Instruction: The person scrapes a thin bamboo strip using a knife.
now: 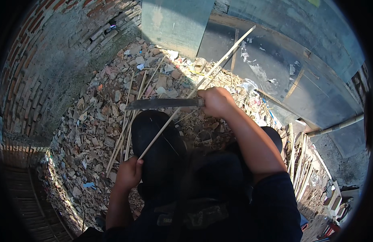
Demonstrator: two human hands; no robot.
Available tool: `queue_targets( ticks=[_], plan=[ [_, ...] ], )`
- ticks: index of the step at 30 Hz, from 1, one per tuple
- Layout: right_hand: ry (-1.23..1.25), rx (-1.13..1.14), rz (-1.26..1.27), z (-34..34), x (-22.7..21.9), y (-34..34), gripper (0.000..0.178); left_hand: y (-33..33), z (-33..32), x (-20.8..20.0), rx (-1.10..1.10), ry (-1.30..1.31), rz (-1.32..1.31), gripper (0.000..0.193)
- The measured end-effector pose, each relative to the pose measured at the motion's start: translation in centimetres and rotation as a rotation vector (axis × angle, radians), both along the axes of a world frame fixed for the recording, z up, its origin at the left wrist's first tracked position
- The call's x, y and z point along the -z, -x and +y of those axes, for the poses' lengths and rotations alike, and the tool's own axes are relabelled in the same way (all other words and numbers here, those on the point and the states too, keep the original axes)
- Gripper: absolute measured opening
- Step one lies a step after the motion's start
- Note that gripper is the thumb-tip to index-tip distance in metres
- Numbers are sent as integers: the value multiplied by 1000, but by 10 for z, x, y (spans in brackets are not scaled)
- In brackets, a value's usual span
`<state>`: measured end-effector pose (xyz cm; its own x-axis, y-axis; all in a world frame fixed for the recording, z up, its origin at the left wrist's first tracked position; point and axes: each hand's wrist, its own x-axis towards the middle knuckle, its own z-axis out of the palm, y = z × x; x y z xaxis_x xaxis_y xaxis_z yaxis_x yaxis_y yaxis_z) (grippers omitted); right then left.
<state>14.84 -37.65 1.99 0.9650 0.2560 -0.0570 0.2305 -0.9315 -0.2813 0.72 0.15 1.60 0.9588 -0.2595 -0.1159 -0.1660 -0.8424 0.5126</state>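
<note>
A long thin bamboo strip [230,51] slants from my lower left up to the far right. Its near end is in my left hand [128,172], which is closed round it beside my left knee. My right hand [216,101] grips the handle of a machete [164,103]. The dark blade points left, above my left knee, and crosses the strip near the handle. Whether the edge touches the strip, I cannot tell. Several more bamboo strips [122,137] lie on the rubble just left of my left knee.
Broken brick and stone rubble [93,133] covers the ground. A brick wall [53,64] rises at the left. Grey-green panels [174,26] and a dark sheet [271,60] stand at the back. A bundle of bamboo strips [301,161] lies at my right, near a bamboo pole [338,125].
</note>
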Motion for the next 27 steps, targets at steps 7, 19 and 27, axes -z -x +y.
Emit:
queue_targets(
  ticks=[7,19,27],
  plan=[
    [-85,238,-53,-34,13,-9,25,-4,3,2,-13,30,32,35],
    [-122,331,-100,-68,8,-17,35,-2,2,3,3,-7,-17,33],
    [-20,82,-21,-35,-22,-1,24,5,0,6,11,22,-66,30]
  ],
)
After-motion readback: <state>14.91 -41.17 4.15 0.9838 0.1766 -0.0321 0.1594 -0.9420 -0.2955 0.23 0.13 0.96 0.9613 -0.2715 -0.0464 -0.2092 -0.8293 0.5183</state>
